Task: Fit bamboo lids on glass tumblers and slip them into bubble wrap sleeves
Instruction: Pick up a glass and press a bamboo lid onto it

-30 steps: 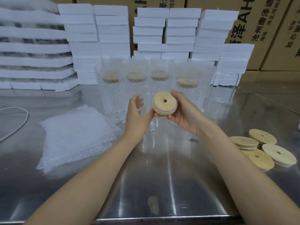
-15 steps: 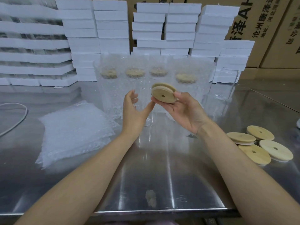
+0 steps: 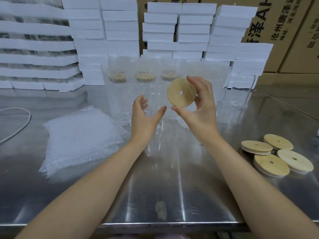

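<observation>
At the far left a white cable (image 3: 15, 125) loops on the steel table (image 3: 172, 187), with stacked foam trays (image 3: 34, 49) behind it. To the right lies a flat pile of bubble wrap sleeves (image 3: 81, 135), and stacks of white foam blocks (image 3: 120, 28) rise at the far edge. In front of the blocks stands a row of sleeved tumblers (image 3: 120, 94); 3 lids show through the wrap.

Near the middle, the left hand (image 3: 145, 116) cups a bare glass tumbler (image 3: 155, 100) standing upright on the table, with the fingers curved round its left side and the thumb on the near side. Just right of it, the right hand (image 3: 198, 109) pinches a bamboo lid (image 3: 180, 93) by the rim, thumb below and fingers above. The lid is in the air, tipped so its flat face and centre hole face the camera. It sits above and right of the tumbler's mouth and is not on the glass.

Further right, 1 more empty tumbler (image 3: 241, 91) stands by the foam. 4 loose lids (image 3: 269, 157) lie overlapping on the table's near right. Printed cartons (image 3: 284, 31) fill the far right.
</observation>
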The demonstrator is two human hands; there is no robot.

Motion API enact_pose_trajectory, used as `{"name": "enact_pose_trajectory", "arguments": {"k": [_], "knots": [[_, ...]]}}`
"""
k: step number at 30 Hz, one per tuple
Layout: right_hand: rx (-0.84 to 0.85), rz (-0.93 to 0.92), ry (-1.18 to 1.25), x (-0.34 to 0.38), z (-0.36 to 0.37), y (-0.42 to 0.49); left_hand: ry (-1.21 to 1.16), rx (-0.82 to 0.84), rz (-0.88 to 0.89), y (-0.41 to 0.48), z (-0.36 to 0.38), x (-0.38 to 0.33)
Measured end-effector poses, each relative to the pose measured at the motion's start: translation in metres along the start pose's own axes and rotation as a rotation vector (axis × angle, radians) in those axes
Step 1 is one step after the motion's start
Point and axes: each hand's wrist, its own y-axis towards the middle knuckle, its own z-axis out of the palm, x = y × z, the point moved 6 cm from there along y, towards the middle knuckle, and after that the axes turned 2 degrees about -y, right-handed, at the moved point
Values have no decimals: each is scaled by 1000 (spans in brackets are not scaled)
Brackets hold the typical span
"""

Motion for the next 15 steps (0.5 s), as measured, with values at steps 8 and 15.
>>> {"name": "enact_pose_trajectory", "arguments": {"k": [8,15], "knots": [[-3,53,74,6,0,2,-28,218,21,-8,13,-7],[-20,68,-25,12,1,6,-27,394,86,-23,25,-19]]}}
